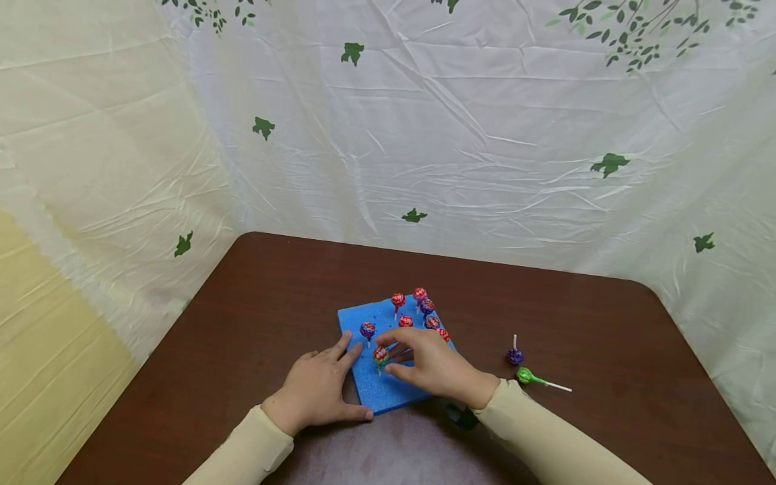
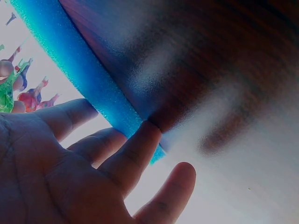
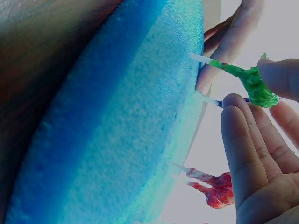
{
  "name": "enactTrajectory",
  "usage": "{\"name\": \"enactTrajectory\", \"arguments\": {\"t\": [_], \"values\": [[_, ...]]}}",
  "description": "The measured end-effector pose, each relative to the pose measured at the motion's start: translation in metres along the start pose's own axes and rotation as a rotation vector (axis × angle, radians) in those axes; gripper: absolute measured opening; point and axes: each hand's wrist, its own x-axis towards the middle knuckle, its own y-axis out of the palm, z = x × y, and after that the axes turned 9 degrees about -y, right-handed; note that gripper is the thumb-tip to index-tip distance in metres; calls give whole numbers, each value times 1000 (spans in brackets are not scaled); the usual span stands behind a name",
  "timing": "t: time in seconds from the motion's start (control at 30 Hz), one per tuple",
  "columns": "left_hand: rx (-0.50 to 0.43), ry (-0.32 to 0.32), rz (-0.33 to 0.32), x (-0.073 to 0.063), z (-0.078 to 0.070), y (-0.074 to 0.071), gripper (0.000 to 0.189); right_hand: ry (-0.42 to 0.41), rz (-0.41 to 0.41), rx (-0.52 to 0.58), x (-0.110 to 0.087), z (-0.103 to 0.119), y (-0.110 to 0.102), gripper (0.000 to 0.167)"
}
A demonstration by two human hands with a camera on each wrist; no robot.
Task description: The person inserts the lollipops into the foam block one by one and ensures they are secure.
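In the head view, a blue foam board (image 1: 400,396) lies on the table with several wrapped lollipops upright in it. My left hand (image 1: 318,387) rests at its left edge, fingers spread, two fingertips over the board and the thumb at the near corner. My right hand (image 1: 433,360) reaches over the board, thumb and index finger loosely around a red-and-green lollipop (image 1: 380,355). In the right wrist view, this lollipop's green wrapper (image 3: 254,86) is partly covered by the thumb, and its stick enters the foam. A purple lollipop (image 1: 367,329) stands just beyond.
Red lollipops (image 1: 397,300) and a purple one (image 1: 427,306) stand toward the board's far right side. On the brown table (image 1: 606,337), right of the board, lie a loose purple lollipop (image 1: 515,356) and a green lollipop (image 1: 526,376). A white leaf-patterned curtain (image 1: 455,168) hangs behind.
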Motion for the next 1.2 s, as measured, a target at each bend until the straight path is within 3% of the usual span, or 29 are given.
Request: {"name": "enactTrajectory", "arguments": {"t": [0.3,0.63,0.9,1.2], "values": [[-7,-10,12,1,-1,1,114,9,2,-57,-10,6,-12,49],[-10,-17,20,1,-2,1,114,-54,-47,-41,-28,9,-37,51],[-12,-8,14,0,-2,0,113,-57,-128,-35,-52,4,-58,48],[-11,-13,20,-1,-3,0,113,9,-180,-89,-83,-6,-76,46]]}}
